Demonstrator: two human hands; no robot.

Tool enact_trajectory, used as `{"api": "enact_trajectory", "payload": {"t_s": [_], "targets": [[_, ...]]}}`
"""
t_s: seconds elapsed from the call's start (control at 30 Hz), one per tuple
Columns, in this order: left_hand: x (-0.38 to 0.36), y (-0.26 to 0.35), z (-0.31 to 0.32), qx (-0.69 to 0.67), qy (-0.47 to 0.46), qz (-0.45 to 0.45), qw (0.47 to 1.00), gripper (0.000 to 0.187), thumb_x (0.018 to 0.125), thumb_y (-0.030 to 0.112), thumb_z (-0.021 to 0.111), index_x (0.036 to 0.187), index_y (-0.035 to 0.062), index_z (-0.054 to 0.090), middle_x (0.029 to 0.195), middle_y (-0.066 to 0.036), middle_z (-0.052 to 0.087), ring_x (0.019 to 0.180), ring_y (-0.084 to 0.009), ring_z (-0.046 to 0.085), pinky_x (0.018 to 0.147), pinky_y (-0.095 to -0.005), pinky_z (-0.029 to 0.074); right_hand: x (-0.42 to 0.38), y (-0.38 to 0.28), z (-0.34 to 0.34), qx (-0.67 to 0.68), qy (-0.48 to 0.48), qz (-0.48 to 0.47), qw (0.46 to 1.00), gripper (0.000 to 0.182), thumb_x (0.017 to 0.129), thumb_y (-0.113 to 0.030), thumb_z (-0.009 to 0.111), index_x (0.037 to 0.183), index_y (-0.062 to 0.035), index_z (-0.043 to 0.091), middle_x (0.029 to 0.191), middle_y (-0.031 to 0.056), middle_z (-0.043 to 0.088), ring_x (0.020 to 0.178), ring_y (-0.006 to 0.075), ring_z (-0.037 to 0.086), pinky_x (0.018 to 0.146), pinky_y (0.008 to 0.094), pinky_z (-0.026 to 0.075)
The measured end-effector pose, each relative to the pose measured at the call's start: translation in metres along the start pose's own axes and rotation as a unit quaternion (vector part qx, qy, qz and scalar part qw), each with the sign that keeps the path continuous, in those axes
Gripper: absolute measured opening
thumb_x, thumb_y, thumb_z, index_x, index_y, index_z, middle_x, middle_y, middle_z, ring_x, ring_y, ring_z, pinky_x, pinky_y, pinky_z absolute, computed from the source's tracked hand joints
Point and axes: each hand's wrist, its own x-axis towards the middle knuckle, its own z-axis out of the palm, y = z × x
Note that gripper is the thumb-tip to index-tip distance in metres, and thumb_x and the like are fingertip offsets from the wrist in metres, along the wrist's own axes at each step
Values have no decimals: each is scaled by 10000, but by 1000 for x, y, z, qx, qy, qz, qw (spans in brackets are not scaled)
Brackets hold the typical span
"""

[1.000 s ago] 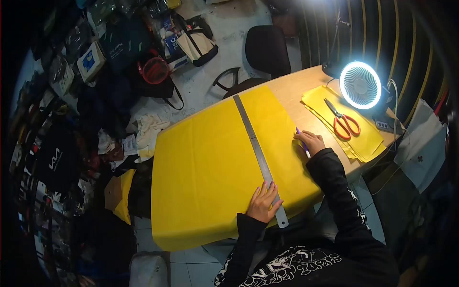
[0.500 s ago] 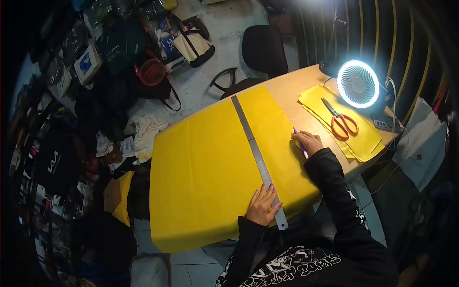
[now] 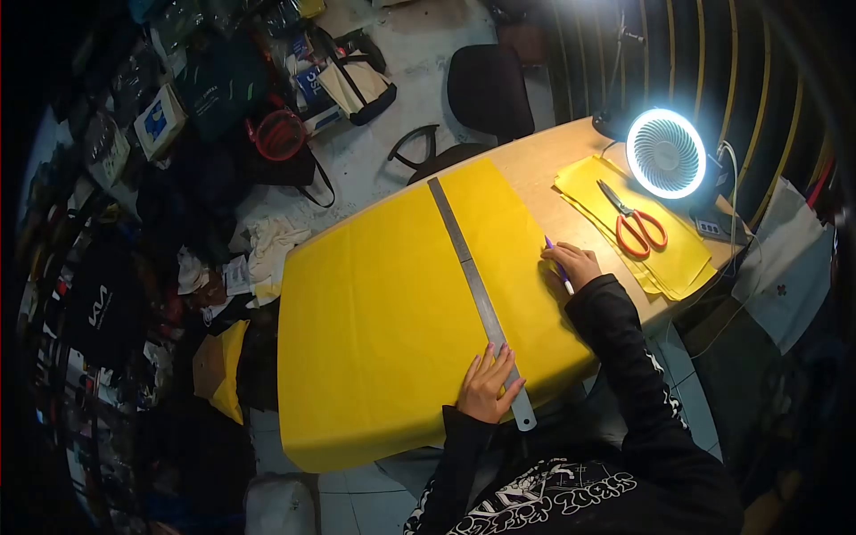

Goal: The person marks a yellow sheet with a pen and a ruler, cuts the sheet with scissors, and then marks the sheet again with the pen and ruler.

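A large yellow sheet [image 3: 374, 312], fabric-like, covers most of the table and hangs over its near edge. Across it lies a long metal ruler [image 3: 465, 259], its near end with the hole jutting past the table edge. My left hand [image 3: 486, 385] rests on the ruler's near part with fingers stretched out flat. At the sheet's right edge, my right hand [image 3: 577, 266] grips a purple pen [image 3: 559, 265] with a white end; the pen's purple tip points away from me.
On the wooden table [image 3: 535, 169] at right, orange-handled scissors [image 3: 635, 223] lie on folded yellow pieces [image 3: 580, 183]. Behind them stands a lit ring-shaped fan [image 3: 666, 153]. A black chair [image 3: 489, 94] is beyond the table. Bags and cloth [image 3: 276, 245] clutter the left floor.
Both hands, the ruler and the pen keep practically the same places on the sheet. The whole view has shifted very slightly.
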Motion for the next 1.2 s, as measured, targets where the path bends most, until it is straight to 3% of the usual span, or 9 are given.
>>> {"api": "enact_trajectory", "payload": {"t_s": [0.3,1.2], "targets": [[-3,2,-2,-8,0,2,1000,490,843,287,641,1239,11,560,1311,-162,524,1295,-345,409,1050,-455,315,1,3,9,-89,-39,28,995,351,815,-231,624,1152,-185,538,1206,22,586,1230,222,473,930,408,363],[-10,13,-4,3,7,-11,1000,475,832,303,647,1217,32,587,1289,-135,551,1281,-325,433,1037,-461,327,1,2,7,-75,-37,37,996,332,820,-232,616,1141,-192,541,1196,22,594,1230,226,477,925,408,364]]}}
